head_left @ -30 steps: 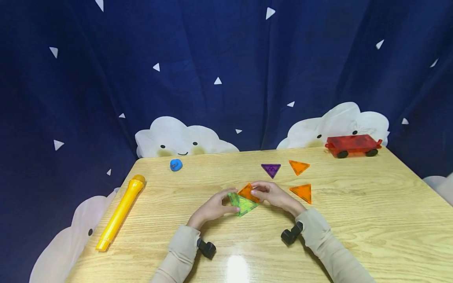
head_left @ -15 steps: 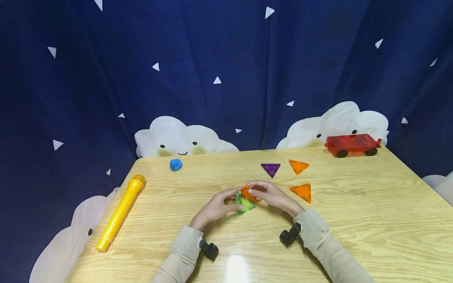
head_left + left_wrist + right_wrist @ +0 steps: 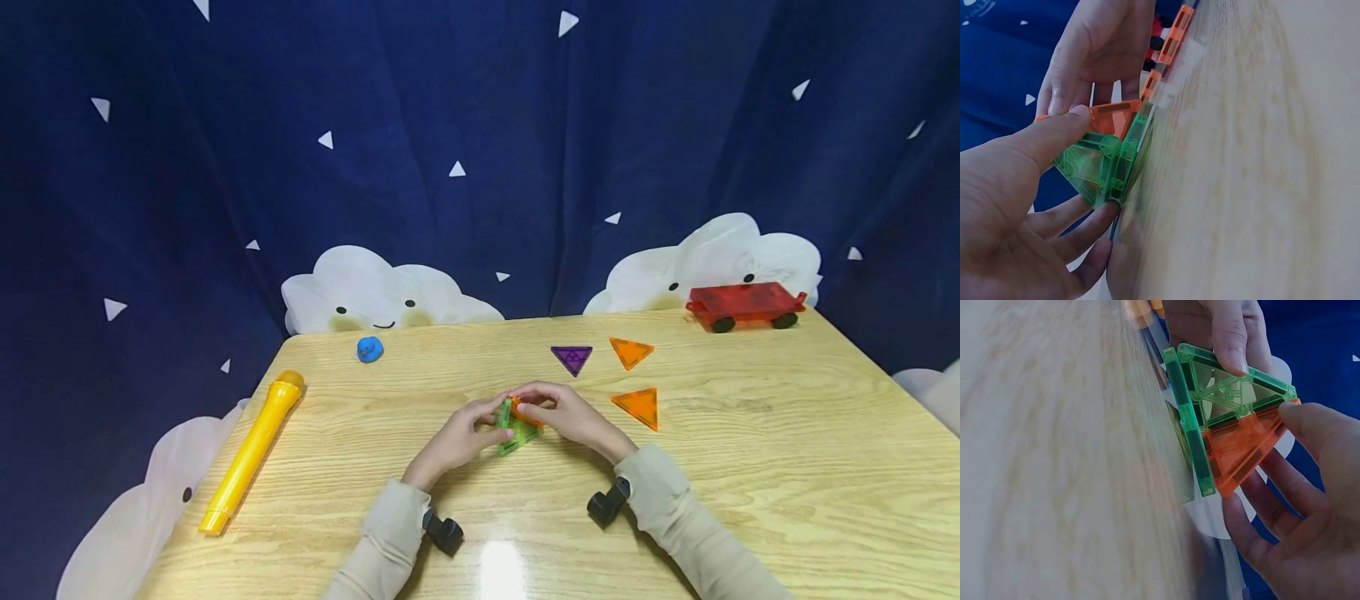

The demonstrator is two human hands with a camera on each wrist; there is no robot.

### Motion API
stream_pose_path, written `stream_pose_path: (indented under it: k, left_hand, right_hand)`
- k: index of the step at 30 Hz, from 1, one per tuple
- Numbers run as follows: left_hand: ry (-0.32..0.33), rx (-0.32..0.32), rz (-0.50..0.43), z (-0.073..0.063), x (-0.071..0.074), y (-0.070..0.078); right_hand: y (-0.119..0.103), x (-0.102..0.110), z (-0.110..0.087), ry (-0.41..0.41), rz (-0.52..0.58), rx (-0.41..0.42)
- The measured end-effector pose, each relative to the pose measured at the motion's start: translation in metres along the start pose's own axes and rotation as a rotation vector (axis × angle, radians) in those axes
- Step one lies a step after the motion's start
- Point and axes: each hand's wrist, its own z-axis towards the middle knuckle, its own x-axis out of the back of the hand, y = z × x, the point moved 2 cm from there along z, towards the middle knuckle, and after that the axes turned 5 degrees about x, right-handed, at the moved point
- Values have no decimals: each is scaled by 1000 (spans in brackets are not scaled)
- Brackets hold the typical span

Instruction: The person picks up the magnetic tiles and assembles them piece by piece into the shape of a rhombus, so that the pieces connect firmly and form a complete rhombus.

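Between my hands a small pyramid shape of translucent triangular magnetic tiles stands on the wooden table. Its base is a flat green tile (image 3: 520, 436). My left hand (image 3: 456, 439) pinches a second green tile (image 3: 1229, 394), raised and leaning inward from the base. My right hand (image 3: 566, 411) pinches an orange tile (image 3: 1241, 447) with thumb on one face and fingers behind. Green and orange edges meet along one slanted side in the right wrist view. In the left wrist view, the left thumb covers part of the top.
A purple triangle tile (image 3: 572, 359) and two orange triangle tiles (image 3: 632, 352) lie beyond and right of my hands. Farther back right stands a red wheeled car base (image 3: 746, 305). A blue rubber duck (image 3: 370, 349) and a yellow toy microphone (image 3: 252, 454) are on the left.
The raised green tile and the orange tile have tilted up from the base and come together at the top. Both hands have drawn closer to each other.
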Motion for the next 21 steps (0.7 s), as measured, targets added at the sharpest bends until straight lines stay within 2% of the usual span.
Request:
stream_pose_path:
  k: [5,12,16,21]
  left_hand:
    - [5,-14,-6,0,0,1]
    - [49,-78,106,1,0,3]
    - [81,-49,113,0,1,3]
    - [127,-12,95,1,2,2]
  right_hand:
    - [7,1,1,39,-28,6]
    - [5,1,0,111,-41,-10]
    - [2,0,1,125,-45,-13]
    - [-2,-4,2,101,-39,-19]
